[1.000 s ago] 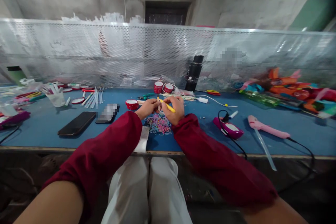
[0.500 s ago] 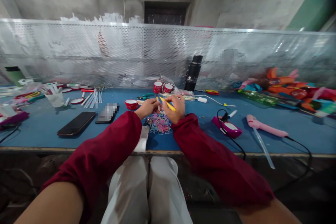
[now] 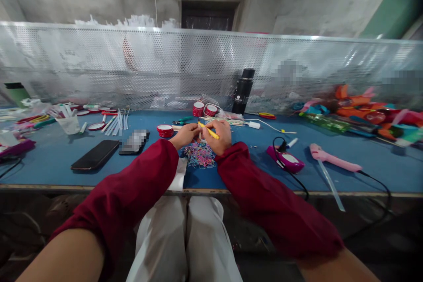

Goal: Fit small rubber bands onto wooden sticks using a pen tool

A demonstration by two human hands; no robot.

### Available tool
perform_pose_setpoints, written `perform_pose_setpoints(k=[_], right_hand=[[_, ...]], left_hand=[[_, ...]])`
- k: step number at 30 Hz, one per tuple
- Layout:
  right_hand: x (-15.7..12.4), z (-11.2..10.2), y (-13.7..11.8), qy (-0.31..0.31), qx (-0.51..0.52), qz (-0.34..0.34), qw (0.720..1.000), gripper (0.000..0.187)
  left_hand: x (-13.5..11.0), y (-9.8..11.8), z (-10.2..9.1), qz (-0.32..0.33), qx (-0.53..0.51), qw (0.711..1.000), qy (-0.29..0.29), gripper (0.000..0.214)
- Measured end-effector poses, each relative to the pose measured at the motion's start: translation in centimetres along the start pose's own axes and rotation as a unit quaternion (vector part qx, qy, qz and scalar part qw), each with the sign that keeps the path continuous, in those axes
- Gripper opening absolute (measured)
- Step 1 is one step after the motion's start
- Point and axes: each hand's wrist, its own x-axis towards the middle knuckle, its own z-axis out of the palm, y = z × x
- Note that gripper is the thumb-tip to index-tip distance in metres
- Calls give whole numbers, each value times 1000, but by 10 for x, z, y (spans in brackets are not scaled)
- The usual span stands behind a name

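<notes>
Our right hand grips the yellow pen, its long axis slanting away and leftward toward our left hand. The left fingertips pinch a slim piece just beside the pen's far end; whether they touch, we cannot tell. Loose bands lie nearer us.

Left hand pinches thin stick; right hand holds yellow pen-like tool beside it. Coloured bands heaped nearby on blue desk.
</notes>
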Motion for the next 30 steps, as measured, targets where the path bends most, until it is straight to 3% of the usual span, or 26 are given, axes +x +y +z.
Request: perform_pose_setpoints(k=[30], right_hand=[[0, -1, -1, -20, -16, -8, 1000, 5]], left_hand=[[2, -6, -3, 1, 24, 1000, -1, 21]])
